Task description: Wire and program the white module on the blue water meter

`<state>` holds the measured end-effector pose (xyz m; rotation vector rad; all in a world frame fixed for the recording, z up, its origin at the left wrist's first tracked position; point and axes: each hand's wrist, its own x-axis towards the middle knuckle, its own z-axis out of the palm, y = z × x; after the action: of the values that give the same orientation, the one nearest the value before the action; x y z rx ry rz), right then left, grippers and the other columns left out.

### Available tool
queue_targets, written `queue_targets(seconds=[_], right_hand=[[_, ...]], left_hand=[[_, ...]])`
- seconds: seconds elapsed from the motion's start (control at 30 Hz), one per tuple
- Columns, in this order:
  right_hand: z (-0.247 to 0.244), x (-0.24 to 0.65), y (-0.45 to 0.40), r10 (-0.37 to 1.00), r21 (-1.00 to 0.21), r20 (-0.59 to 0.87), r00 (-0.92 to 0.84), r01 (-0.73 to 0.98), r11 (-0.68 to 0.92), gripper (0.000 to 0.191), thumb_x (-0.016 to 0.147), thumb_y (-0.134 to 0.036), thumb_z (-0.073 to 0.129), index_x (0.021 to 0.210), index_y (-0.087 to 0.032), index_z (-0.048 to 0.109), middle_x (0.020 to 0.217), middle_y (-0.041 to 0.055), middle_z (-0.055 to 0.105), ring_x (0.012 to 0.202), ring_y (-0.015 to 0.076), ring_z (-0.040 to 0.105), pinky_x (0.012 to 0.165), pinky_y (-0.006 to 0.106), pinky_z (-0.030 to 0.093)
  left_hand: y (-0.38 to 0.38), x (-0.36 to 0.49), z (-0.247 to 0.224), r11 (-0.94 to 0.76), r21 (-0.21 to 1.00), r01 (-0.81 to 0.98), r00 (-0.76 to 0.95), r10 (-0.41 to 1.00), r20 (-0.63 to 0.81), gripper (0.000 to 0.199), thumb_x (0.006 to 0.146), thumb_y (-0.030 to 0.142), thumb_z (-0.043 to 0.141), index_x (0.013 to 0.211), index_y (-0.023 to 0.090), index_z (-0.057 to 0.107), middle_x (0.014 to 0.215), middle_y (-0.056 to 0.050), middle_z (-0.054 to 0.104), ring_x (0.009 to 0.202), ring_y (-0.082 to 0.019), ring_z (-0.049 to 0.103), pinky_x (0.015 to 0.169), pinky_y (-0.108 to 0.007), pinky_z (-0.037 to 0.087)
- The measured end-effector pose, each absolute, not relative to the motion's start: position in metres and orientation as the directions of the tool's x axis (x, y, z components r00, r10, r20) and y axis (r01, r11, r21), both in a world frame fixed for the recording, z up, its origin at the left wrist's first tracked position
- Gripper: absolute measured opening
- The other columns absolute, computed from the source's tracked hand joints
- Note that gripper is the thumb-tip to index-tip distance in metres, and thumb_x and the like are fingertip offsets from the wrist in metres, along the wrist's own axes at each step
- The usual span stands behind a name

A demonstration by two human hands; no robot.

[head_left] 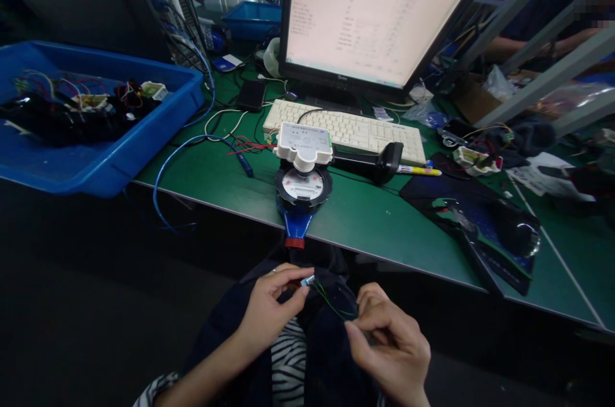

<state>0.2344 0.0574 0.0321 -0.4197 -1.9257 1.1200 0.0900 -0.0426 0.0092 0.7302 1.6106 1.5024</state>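
Note:
Above my lap, my left hand (276, 298) pinches a small pale-blue and silver piece (307, 281) between thumb and fingertips. Thin green wire (331, 304) runs from that piece toward my right hand (389, 336), whose thumb and fingers are closed on its other end. Just beyond my hands, at the table's front edge, lies a blue-bodied meter (298, 221) with a round dial and a red threaded end. On top of it sits a white module box (304, 143) with red wires leading off to the left.
A blue bin (163, 112) of wired parts is at the left. Behind the meter are a black scanner (375, 165), a keyboard (346, 128) and a monitor (369, 9). Bagged black parts (485, 227) lie right. Across the frame rails, another person's arm (509, 48) shows.

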Motion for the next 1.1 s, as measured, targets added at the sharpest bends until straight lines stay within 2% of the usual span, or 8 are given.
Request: queue_targets(seconds=[0.33,0.93,1.1], right_hand=[[0.0354,0.2342,0.0564,0.609,-0.818,0.503,-0.613,-0.111,0.564,0.022,0.069,-0.001,0.061,0.067,-0.021,0.051,0.05,-0.0085,0.032,0.043,0.0094,0.035,0.051,0.031,0.038],[0.0316,0.233,0.0532,0.628,-0.828,0.49,-0.605,-0.098,0.552,0.021,0.069,-0.003,0.063,0.065,-0.021,0.054,0.048,-0.008,0.034,0.043,0.0105,0.036,0.05,0.03,0.038],[0.0294,0.2313,0.0503,0.627,-0.816,0.501,-0.596,-0.084,0.572,0.02,0.069,-0.002,0.064,0.069,-0.021,0.056,0.049,-0.008,0.033,0.044,0.0106,0.036,0.05,0.03,0.039]], left_hand=[[-0.0427,0.0894,0.0073,0.116,0.985,-0.126,-0.528,0.833,-0.166,0.023,0.074,0.017,0.062,0.095,0.019,0.072,0.088,-0.006,0.066,0.08,-0.015,0.061,0.071,-0.022,0.049],[-0.0434,0.0906,0.0095,0.12,0.992,-0.034,-0.526,0.842,-0.12,0.023,0.075,0.019,0.062,0.095,0.02,0.073,0.086,-0.007,0.068,0.076,-0.016,0.06,0.069,-0.025,0.049],[-0.0435,0.0938,0.0038,0.128,0.99,-0.06,-0.507,0.85,-0.141,0.023,0.075,0.02,0.062,0.096,0.02,0.072,0.086,-0.007,0.067,0.077,-0.016,0.061,0.069,-0.025,0.049]])
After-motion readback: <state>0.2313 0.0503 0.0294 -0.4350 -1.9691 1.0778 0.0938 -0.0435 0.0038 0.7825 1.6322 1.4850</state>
